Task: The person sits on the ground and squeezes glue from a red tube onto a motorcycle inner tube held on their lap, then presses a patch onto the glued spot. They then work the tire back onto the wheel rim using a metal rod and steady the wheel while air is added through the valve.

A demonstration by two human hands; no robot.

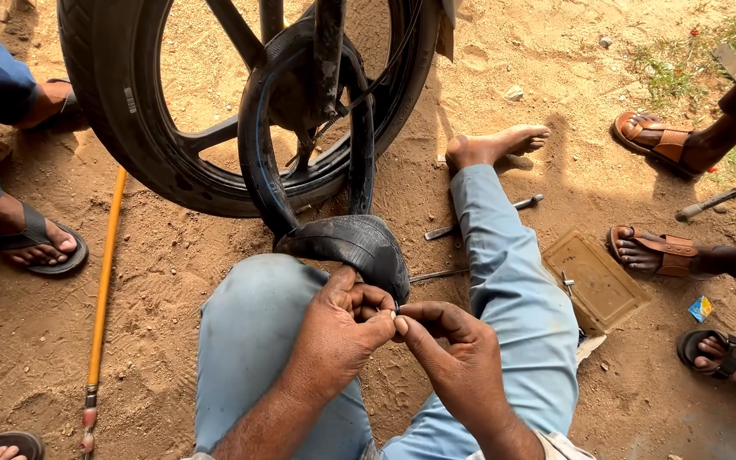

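Observation:
A black rubber inner tube (347, 243) hangs out of a motorcycle wheel (142, 145) and drapes over my left knee. My left hand (338, 328) pinches the tube's lower edge between thumb and fingers. My right hand (449, 349) meets it fingertip to fingertip, its thumb and forefinger closed on a tiny part at the tube's edge; I cannot tell what the part is. I sit on sandy ground in light blue trousers, right leg stretched out with a bare foot (496, 145).
A yellow-handled rod (104, 281) lies on the sand at left. Metal tyre levers (483, 217) lie beside my right leg, next to a flat tan tray (598, 281). Other people's sandalled feet stand at left (36, 243) and right (658, 251).

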